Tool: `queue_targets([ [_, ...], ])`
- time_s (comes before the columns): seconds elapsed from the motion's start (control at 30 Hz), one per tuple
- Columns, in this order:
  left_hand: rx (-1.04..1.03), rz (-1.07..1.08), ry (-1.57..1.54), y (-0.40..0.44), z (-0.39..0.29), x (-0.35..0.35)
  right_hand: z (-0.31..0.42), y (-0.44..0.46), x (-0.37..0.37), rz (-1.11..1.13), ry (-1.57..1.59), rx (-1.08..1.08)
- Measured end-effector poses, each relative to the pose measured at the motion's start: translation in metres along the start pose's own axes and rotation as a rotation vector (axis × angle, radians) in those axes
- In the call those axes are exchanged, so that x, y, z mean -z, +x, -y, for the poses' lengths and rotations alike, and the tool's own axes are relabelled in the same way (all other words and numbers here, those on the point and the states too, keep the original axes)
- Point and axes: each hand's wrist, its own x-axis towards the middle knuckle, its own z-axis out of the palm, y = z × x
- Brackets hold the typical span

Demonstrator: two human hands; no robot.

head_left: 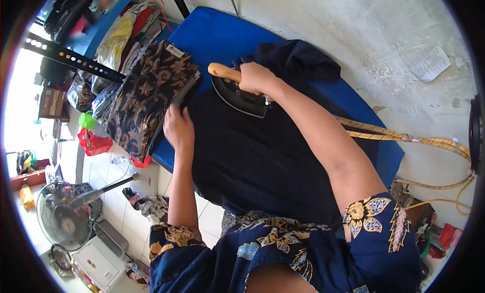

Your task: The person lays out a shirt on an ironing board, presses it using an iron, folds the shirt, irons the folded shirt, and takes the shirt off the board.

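My right hand (pixel 257 79) is closed around the wooden handle of an iron (pixel 237 97), which rests on a dark garment (pixel 247 151). The garment is spread over a blue board (pixel 207 32) and hangs off its near edge. My left hand (pixel 179 128) lies at the garment's left edge, beside a stack of folded brown-and-black patterned cloth (pixel 146 91); its fingers are apart and it holds nothing. A bunched dark part of cloth (pixel 303 60) sits at the back right of the board.
Yellow cords (pixel 374 131) run from the iron toward the right wall. A black metal frame (pixel 76 58) and piled clothes (pixel 121 35) are at the upper left. A standing fan (pixel 65 217) is at the lower left. A paper (pixel 431 64) is on the wall.
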Motion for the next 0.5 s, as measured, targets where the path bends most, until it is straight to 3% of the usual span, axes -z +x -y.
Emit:
queue_targets([
  [0.1,0.230,0.239,0.072,-0.045,0.046,0.012,-0.012,-0.022,-0.016,0.227,0.064,0.002],
  [0.13,0.228,0.242,0.069,-0.051,0.048,0.016,-0.024,-0.040,-0.032,0.030,0.039,0.176],
  [0.2,0.413,0.346,-0.066,-0.060,0.048,0.021,-0.031,-0.074,-0.033,0.149,-0.035,0.131],
  [0.33,0.232,0.313,-0.069,-0.058,0.063,0.003,-0.072,-0.108,-0.022,-0.054,0.038,-0.027],
  [0.43,0.448,0.463,-0.141,-0.046,0.065,0.009,-0.128,-0.120,-0.006,-0.184,0.132,-0.270],
  [0.47,0.440,0.470,-0.140,-0.050,0.056,0.016,-0.157,-0.127,-0.008,-0.241,0.123,-0.235],
  [0.5,0.336,0.300,0.044,-0.055,0.041,0.020,-0.172,-0.144,-0.004,-0.245,0.138,-0.221],
])
